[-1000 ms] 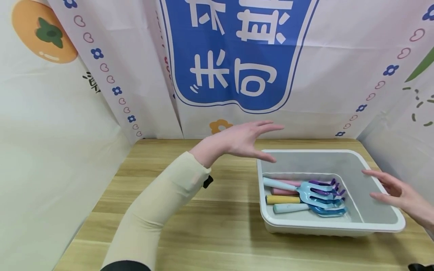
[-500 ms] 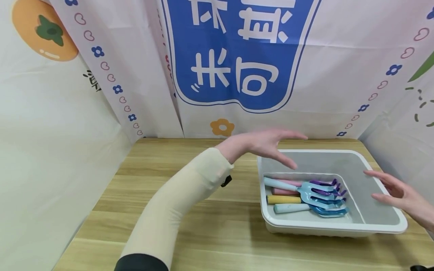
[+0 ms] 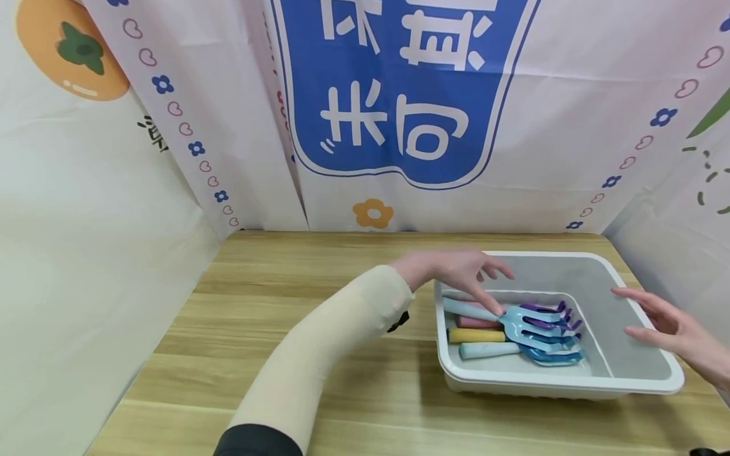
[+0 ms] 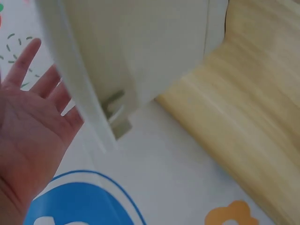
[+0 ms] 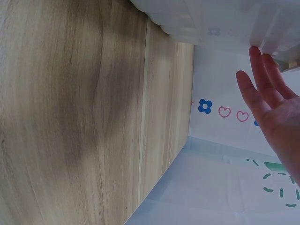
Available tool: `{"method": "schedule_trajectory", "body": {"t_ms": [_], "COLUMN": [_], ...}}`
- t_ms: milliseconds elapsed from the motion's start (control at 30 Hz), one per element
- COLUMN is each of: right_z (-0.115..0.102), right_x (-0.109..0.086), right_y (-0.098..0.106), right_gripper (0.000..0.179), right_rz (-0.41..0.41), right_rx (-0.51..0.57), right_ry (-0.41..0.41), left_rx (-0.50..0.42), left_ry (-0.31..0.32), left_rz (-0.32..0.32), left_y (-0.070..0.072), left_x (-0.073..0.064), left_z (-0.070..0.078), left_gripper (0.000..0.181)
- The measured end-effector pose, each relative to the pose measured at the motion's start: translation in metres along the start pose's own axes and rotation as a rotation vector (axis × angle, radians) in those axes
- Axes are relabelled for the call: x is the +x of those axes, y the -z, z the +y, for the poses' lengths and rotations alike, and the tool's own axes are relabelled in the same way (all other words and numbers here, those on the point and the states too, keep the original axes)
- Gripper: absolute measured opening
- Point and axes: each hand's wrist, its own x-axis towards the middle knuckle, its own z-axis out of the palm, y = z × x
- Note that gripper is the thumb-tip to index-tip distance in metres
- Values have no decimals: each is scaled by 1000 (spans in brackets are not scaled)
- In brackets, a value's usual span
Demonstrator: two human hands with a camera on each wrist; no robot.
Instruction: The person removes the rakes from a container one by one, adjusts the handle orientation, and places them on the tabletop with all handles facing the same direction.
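A grey-white plastic tub (image 3: 559, 381) holds several small garden hand forks. On top lies a light blue hand fork (image 3: 521, 326), its handle pointing left. Under and beside it show a yellow handle (image 3: 474, 336), a pale teal handle (image 3: 489, 350), pink handles (image 3: 476, 323) and purple tines (image 3: 561, 324). My left hand (image 3: 463, 271) reaches over the tub's left rim, thumb tip at the light blue fork's neck, fingers spread above. In the left wrist view the tub wall (image 4: 140, 42) hides the forks. My right hand (image 3: 667, 323) has its fingers extended at the tub's right rim.
The tub stands on the right half of a wood-grain table (image 3: 365, 392). A white printed cloth (image 3: 542, 158) with a blue panel hangs behind, and more white cloth (image 3: 97, 253) encloses the left and right sides.
My left hand has moved right and then down into the tub, its thumb reaching the light blue fork. The right hand, tub and forks look unmoved.
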Motion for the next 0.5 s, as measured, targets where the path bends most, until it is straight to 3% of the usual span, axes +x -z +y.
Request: {"method": "schedule_trajectory", "body": {"t_ms": [167, 500], "right_z": [1, 2], "right_x": [1, 1], "right_y": [1, -2], "right_gripper": [65, 66], "right_rz": [0, 1], "right_rx": [8, 35], "right_ry": [-2, 38], "left_rx": [3, 111], "left_ry": [30, 183], "left_rz": [-35, -78], "left_y": [-8, -16], "left_x": [14, 28], "left_z": [-6, -11], "left_gripper": [66, 56]}}
